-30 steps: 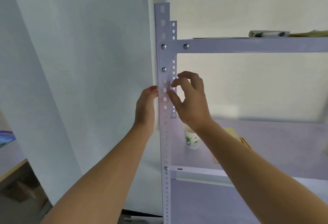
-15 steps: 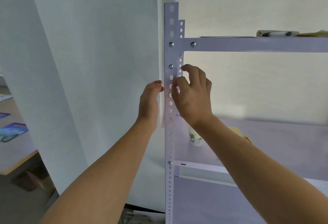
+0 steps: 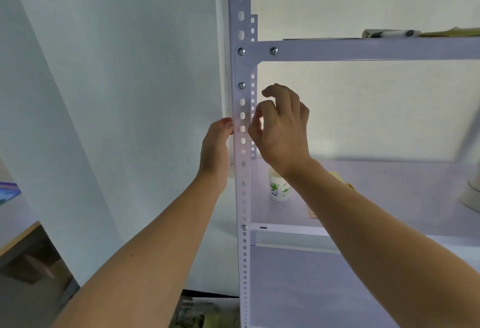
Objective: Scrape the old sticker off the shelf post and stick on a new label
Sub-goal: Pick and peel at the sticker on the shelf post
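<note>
Head view: shelf post (image 3: 242, 145) upright at centre frame, perforated, bolted to top shelf rail (image 3: 363, 48). Left hand (image 3: 215, 151) against post's left edge, fingertips touching it just below the third bolt (image 3: 241, 85); finger spread hidden behind post edge, cannot tell. Right hand (image 3: 281, 130) at post's right edge, thumb and forefinger pinched together near the holes; whether pinching a sticker too small to tell. Paper cup (image 3: 279, 190) on lower shelf (image 3: 389, 187) behind right wrist. Marker (image 3: 389, 33) lying on top shelf.

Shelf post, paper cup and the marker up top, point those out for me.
shelf post (image 3: 242, 184), head view, on its perforated front face.
paper cup (image 3: 278, 190), head view, on its printed side wall.
marker (image 3: 392, 33), head view, on its pale barrel.
</note>
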